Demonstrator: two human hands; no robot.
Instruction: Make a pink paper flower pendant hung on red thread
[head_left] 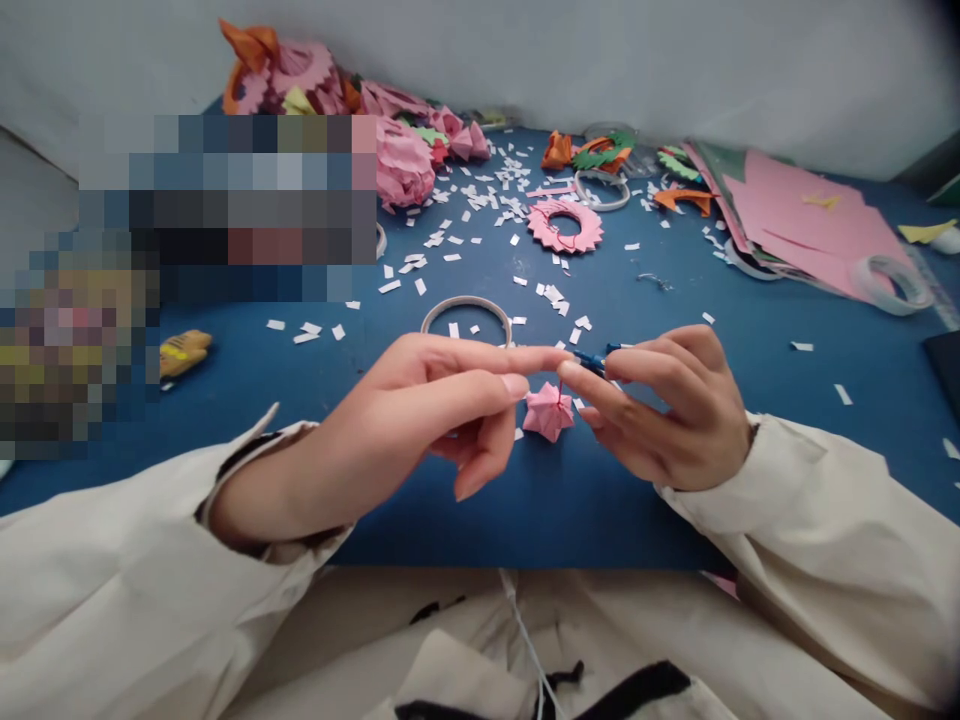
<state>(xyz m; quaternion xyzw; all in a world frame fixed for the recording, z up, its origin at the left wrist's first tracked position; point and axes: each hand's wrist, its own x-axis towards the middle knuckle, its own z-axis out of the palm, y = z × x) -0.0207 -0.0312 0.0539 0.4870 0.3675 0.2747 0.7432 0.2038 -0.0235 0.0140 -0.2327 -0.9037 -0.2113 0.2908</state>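
Observation:
My left hand (435, 405) and my right hand (664, 405) meet fingertip to fingertip above the blue table (675, 330). A small pink folded paper piece (548, 411) hangs on a thin red thread just below the fingertips. My left thumb and forefinger are pinched at the top of that thread. The fingers of my right hand are closed on a small blue object (598, 359), too small to name. Cream sleeves cover both of my wrists.
White paper scraps lie all over the table. A tape ring (466, 310) lies just beyond my hands. A pink paper wreath (564, 226), pink and orange paper flowers (401, 160), and stacked pink sheets (802, 220) with a tape roll (892, 282) sit farther back. A blurred patch covers the left.

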